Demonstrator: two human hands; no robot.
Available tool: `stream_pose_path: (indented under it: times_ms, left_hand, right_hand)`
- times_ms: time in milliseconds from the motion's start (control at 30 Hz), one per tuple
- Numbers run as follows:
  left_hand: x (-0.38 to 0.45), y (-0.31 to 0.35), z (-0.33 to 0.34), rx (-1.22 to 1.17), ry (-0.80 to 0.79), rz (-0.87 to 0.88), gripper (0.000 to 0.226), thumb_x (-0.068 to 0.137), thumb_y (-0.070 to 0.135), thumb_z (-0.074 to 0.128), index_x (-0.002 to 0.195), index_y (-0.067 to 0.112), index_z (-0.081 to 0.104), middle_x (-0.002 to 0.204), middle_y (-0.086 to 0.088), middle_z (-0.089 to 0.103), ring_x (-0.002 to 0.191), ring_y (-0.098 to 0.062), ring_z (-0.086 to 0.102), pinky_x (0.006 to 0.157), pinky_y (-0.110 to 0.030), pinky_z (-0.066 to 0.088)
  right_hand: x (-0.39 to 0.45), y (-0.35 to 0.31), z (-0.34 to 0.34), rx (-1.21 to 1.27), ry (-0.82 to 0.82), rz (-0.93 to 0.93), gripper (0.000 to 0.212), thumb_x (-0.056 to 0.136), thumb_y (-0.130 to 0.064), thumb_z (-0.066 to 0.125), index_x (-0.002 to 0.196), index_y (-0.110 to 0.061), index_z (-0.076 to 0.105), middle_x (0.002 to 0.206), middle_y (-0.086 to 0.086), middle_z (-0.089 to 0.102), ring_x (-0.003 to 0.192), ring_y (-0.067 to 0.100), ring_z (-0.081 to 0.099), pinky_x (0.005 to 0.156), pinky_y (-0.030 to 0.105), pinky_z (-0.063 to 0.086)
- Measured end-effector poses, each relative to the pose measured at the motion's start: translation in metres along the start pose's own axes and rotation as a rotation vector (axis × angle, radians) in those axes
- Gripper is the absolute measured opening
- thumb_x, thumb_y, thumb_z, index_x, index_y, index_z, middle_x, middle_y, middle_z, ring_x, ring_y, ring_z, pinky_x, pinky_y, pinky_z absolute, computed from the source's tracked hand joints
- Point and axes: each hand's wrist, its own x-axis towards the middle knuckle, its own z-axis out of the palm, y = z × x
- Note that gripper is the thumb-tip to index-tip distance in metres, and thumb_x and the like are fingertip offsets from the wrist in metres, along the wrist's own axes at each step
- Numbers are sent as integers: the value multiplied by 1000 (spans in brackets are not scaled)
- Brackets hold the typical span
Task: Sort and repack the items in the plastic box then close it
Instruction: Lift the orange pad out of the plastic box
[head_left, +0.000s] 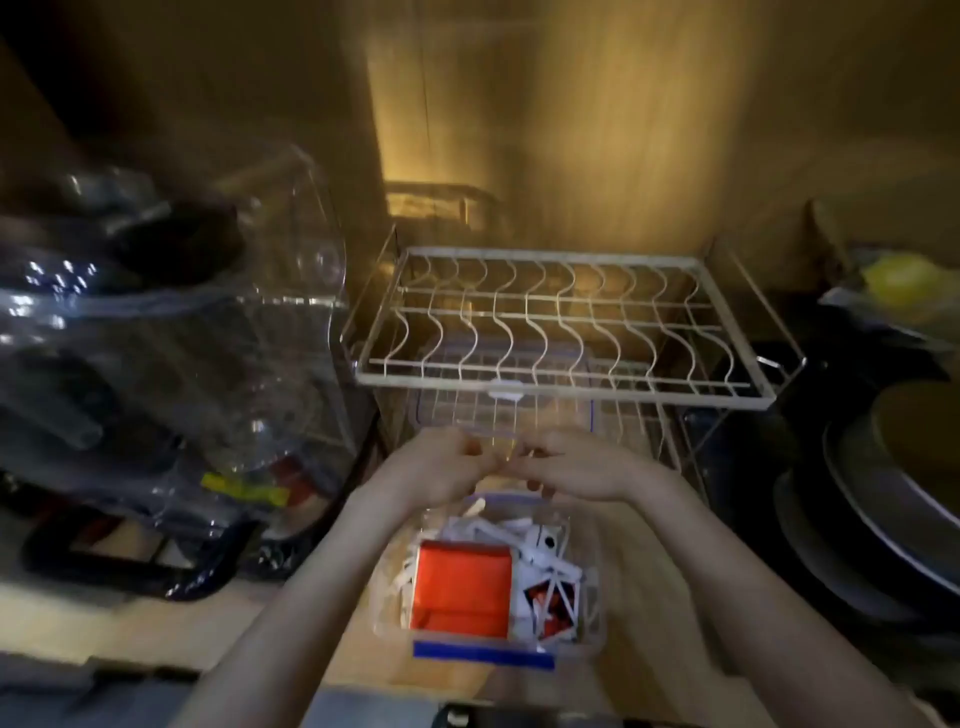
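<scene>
The clear plastic box (589, 631) stands open on the wooden counter, with a blue clip (483, 656) on its near edge. Inside lie an orange carton (462, 587), white pieces (519, 535) and red-and-black printed cards (553, 603). My left hand (441, 470) and my right hand (579, 470) meet above the box's far edge with curled fingers. Together they pinch a small pale thing (511, 456), too blurred to name. A pale flat stick (475, 505) pokes out under my left hand. The clear lid (592, 410), blue-rimmed with a white clip, lies behind my hands under the rack.
A white wire dish rack (561, 332) stands just behind the box. Clear plastic containers and dark items (171, 332) crowd the left side. Stacked plates and pans (883, 509) fill the right, with a yellow object (904, 280) beyond them. A wooden wall closes the back.
</scene>
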Motion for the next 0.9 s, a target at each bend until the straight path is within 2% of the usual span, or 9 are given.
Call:
stream_pose_path:
  times_ms: [100, 167, 333, 467, 533, 600, 700, 800, 900]
  left_hand:
    - [-2, -27, 31, 59, 32, -5, 37, 84, 42, 49, 80, 10, 67, 87, -10, 70, 85, -24, 65, 83, -42, 52]
    - [-7, -46, 58, 92, 4, 6, 37, 86, 40, 49, 83, 9, 68, 94, -11, 70, 91, -23, 63, 84, -38, 50]
    - [-19, -72, 114, 46, -57, 49, 18, 85, 25, 52, 86, 12, 66, 89, -7, 72, 82, -21, 64, 74, -35, 50]
    - [-26, -80, 142, 130, -90, 153, 30, 82, 36, 46, 92, 17, 67, 100, -6, 72, 94, -24, 64, 80, -36, 51]
    - [-29, -83, 154, 189, -52, 204, 27, 84, 34, 51, 101, 19, 66, 108, -5, 70, 100, -22, 63, 84, -34, 49]
    - [-31, -87, 165, 192, -13, 224, 28, 85, 33, 53, 106, 18, 66, 111, -4, 69, 103, -22, 61, 88, -33, 47]
    - [-32, -91, 175, 159, 58, 231, 32, 84, 35, 49, 100, 16, 68, 101, -5, 71, 96, -23, 64, 86, -35, 51]
    - [-32, -90, 177, 136, 103, 241, 24, 82, 28, 55, 94, 14, 70, 92, -5, 72, 87, -22, 65, 80, -37, 54]
    - [-29, -89, 177, 141, 129, 243, 23, 83, 29, 57, 96, 14, 70, 96, -3, 72, 91, -20, 65, 83, -37, 52]
  right_hand:
    - [9, 19, 30, 57, -1, 34, 25, 91, -29, 53, 98, -6, 63, 91, 8, 61, 85, 23, 58, 71, 34, 44]
    - [13, 33, 54, 110, -11, 64, 23, 90, -26, 56, 98, -5, 62, 91, 5, 60, 86, 19, 55, 67, 29, 40]
    - [28, 61, 99, 181, -12, 111, 39, 87, -23, 62, 119, -4, 53, 109, 12, 60, 103, 26, 58, 90, 38, 46]
    - [37, 77, 125, 247, 49, 131, 46, 76, -22, 75, 111, 0, 57, 96, 12, 62, 93, 26, 59, 86, 38, 45]
    - [39, 84, 134, 323, 55, 148, 56, 73, -20, 77, 119, 0, 52, 109, 18, 62, 102, 29, 59, 91, 42, 46]
    - [40, 88, 142, 427, 60, 167, 72, 71, -18, 79, 131, -4, 42, 119, 13, 57, 110, 26, 55, 95, 39, 47]
    - [45, 95, 151, 486, 111, 165, 83, 63, -19, 84, 132, -8, 40, 122, 10, 56, 113, 25, 55, 96, 41, 47]
    - [47, 93, 149, 462, 131, 147, 81, 56, -20, 88, 125, -12, 48, 119, 10, 60, 109, 25, 57, 95, 47, 48]
    - [42, 88, 136, 424, 162, 92, 74, 54, -21, 88, 119, -17, 51, 116, 6, 61, 107, 24, 58, 93, 47, 49]
